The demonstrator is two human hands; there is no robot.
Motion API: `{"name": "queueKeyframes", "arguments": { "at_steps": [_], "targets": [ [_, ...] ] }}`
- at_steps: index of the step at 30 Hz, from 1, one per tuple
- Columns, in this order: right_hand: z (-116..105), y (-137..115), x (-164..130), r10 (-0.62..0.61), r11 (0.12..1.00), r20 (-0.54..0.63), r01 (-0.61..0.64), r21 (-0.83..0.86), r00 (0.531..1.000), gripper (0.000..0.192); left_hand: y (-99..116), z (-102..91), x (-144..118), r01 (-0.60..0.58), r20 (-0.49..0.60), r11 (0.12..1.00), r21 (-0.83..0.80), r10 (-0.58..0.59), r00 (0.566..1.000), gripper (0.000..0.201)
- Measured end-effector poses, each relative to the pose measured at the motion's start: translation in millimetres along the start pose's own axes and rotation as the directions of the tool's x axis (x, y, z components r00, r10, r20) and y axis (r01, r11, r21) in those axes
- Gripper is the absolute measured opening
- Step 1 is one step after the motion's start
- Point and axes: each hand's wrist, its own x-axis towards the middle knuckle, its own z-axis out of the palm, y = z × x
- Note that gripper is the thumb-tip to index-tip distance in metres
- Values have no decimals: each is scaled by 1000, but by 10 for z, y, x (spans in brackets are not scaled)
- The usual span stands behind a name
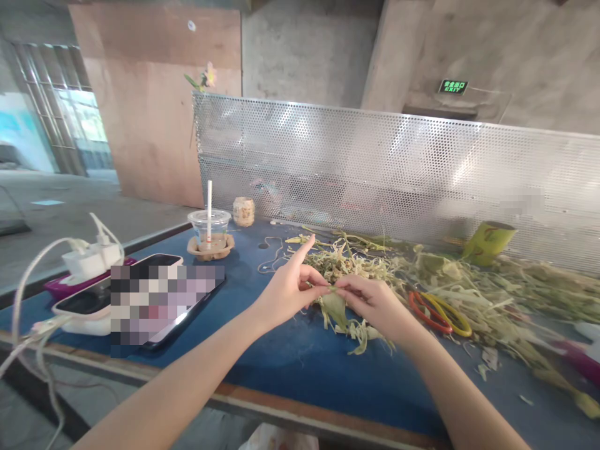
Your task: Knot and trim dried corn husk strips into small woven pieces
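Husk strip (334, 289) pinched between your hands, left hand (285, 290) and right hand (370, 300) closed on its ends, left forefinger sticking out. Its long axis runs hand to hand, level above the counter (290, 362). A folded leaf bundle (338, 310) hangs below, looking part-worked; much loose husk (469, 281) lies beyond your right hand.

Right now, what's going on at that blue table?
A person pinches a strip of dried green leaf between the left hand and right hand, above the blue table. A heap of similar leaves and husks lies behind the hands, with red and yellow scissors lying in it. A phone and a plastic cup sit to the left.
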Motion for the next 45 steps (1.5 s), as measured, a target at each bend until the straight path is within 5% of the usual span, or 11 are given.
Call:
{"name": "queueKeyframes", "arguments": {
  "at_steps": [11, 18, 25, 36, 45],
  "targets": [
    [109, 81, 50, 167, 845, 220, -255, 470, 961, 30, -26, 42, -27, -151, 65, 967, 205, 141, 988, 71],
    [76, 35, 23, 195, 807, 244, -297, 510, 950, 28, -42, 17, 7, -74, 61, 997, -31, 75, 995, 74],
    [112, 44, 42, 175, 786, 248, -287, 548, 953, 31, -39, 15, 8, -63, 48, 998, 18, 62, 997, 71],
    [109, 72, 32, 140, 932, 164, -186, 312, 977, 24, -55, -11, 17, 122, 89, 988, -93, -114, 989, 90],
    [81, 22, 14, 23, 985, 77, -9, -174, 997, 23, -161, -60, 53, 165, 164, 986, -22, -159, 973, 83]
  ]
}}
